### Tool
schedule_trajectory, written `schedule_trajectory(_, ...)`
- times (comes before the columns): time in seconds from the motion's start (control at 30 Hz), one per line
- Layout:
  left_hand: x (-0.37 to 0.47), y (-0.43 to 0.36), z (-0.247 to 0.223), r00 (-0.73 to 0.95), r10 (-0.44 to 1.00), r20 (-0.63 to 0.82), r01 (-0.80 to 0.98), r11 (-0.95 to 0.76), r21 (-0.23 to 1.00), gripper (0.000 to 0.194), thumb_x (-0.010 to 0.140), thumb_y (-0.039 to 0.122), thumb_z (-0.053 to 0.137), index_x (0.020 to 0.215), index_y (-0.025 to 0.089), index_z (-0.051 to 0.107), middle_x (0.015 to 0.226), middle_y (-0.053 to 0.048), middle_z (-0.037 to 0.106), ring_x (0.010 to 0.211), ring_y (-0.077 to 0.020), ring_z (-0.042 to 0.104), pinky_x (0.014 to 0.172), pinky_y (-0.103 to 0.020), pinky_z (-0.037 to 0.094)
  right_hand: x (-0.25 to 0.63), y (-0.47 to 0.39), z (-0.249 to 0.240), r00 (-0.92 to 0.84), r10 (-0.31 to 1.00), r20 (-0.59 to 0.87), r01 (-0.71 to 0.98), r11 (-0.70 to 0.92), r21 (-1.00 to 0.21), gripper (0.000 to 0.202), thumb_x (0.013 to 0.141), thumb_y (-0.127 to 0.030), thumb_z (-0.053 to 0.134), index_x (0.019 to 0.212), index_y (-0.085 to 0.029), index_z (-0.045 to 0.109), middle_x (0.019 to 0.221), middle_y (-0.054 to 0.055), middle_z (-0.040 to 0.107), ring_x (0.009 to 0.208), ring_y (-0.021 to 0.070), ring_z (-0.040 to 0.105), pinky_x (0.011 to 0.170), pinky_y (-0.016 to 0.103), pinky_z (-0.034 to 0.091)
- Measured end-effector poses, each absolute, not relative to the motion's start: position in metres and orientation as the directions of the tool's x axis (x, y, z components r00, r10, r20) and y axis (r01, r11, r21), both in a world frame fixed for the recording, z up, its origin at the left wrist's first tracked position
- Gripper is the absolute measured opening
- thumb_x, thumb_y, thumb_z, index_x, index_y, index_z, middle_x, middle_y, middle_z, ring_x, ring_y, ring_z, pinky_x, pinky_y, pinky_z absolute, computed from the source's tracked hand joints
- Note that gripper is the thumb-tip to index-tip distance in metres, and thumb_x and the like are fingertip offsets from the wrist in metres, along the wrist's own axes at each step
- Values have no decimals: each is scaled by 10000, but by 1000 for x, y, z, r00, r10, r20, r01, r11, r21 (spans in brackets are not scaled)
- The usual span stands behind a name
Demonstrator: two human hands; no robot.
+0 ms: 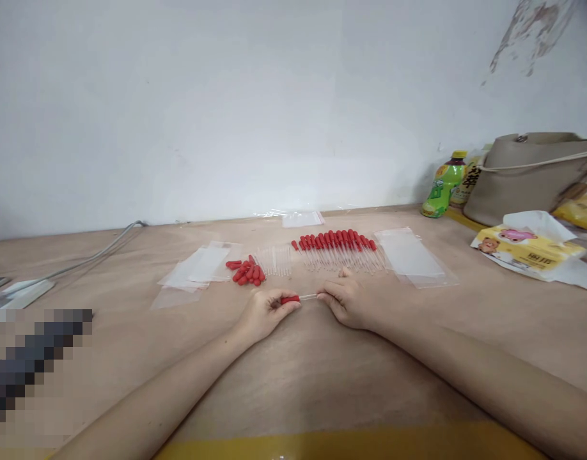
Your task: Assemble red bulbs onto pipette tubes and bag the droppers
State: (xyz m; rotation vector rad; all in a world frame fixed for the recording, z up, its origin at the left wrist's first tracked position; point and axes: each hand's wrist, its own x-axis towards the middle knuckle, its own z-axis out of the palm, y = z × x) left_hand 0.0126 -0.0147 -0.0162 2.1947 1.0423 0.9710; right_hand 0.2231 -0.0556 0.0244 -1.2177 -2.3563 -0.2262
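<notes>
Between the fingertips of my left hand (266,311) is a red rubber bulb (289,299). A thin clear tube (309,296) runs from the bulb to my right hand (346,299), which pinches its other end. Just beyond my left hand lies a small pile of loose red bulbs (248,272). Beside the pile, clear tubes (275,260) lie in a row. Farther right, behind my right hand, a row of clear droppers with red bulbs (339,240) lies side by side, bulbs toward the wall.
Clear plastic bags lie left (197,267), right (411,254) and at the back (303,219). A green bottle (444,185), grey bag (518,182) and yellow tissue pack (528,248) stand or lie at right. A grey cable (101,250) crosses the left side.
</notes>
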Motion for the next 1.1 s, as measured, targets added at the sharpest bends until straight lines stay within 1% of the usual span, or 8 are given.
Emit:
schedule_trajectory(0.23, 13, -17, -15, 466, 794, 391, 442, -592, 675, 187, 726, 303, 625, 839, 162, 676, 760, -42, 700, 615, -156, 638, 565, -243, 515, 219, -60, 26, -466, 765, 445, 834, 548, -70, 311, 854, -286, 399, 644, -182, 603, 591, 23, 562, 506, 102, 416, 585, 270, 260)
schedule_trajectory(0.43, 13, -18, -13, 517, 734, 439, 413, -664, 623, 154, 737, 272, 615, 840, 172, 673, 751, -36, 701, 610, -152, 640, 563, -240, 519, 217, -42, -6, -516, 745, 423, 754, 629, -189, 348, 878, -236, 338, 607, -168, 546, 530, -9, 549, 477, 92, 354, 676, 282, 280)
schedule_trajectory(0.57, 13, -15, -18, 500, 757, 421, 409, -635, 655, 172, 743, 282, 611, 851, 162, 667, 792, -50, 695, 659, -162, 643, 608, -255, 523, 217, -36, -8, -519, 770, 370, 728, 626, -281, 353, 894, -243, 327, 621, -168, 537, 543, -27, 560, 482, 83, 378, 714, 285, 285)
schedule_trajectory(0.7, 13, -13, -18, 478, 760, 440, 428, -639, 639, 197, 746, 292, 606, 888, 162, 651, 807, -53, 675, 693, -160, 628, 622, -258, 512, 220, -39, 7, -551, 769, 322, 737, 630, -243, 323, 887, -264, 355, 640, -176, 543, 589, -12, 581, 551, 104, 437, 739, 299, 298)
schedule_trajectory(0.8, 12, -11, -16, 467, 759, 454, 456, -647, 611, 300, 745, 262, 602, 1030, 169, 582, 839, -42, 625, 668, -130, 590, 598, -244, 496, 229, -38, 16, -564, 771, 296, 739, 631, -236, 240, 857, -269, 402, 716, -179, 574, 680, 10, 610, 636, 123, 490, 759, 312, 308)
schedule_trajectory(0.9, 10, -9, -15, 473, 776, 418, 489, -626, 608, 345, 743, 238, 594, 1073, 161, 530, 791, -19, 571, 591, -99, 531, 539, -221, 464, 243, -27, 19, -410, 877, 251, 776, 480, -409, 249, 834, -281, 396, 715, -166, 581, 691, 22, 616, 621, 122, 511, 643, 259, 346)
schedule_trajectory(1.0, 11, -7, -14, 526, 754, 392, 517, -650, 557, 202, 759, 237, 569, 944, 159, 584, 741, -12, 548, 580, -97, 502, 530, -217, 432, 257, -6, 19, -187, 978, 97, 770, 207, -603, 278, 796, -308, 401, 654, -165, 591, 617, 9, 611, 521, 104, 502, 513, 212, 331)
schedule_trajectory(1.1, 12, -7, -13, 550, 739, 388, 521, -667, 532, 134, 770, 236, 553, 862, 156, 607, 734, -20, 550, 580, -98, 494, 534, -219, 419, 257, 17, 21, -16, 999, 51, 778, 45, -627, 260, 743, -313, 447, 607, -174, 618, 565, -1, 601, 495, 101, 504, 479, 201, 326)
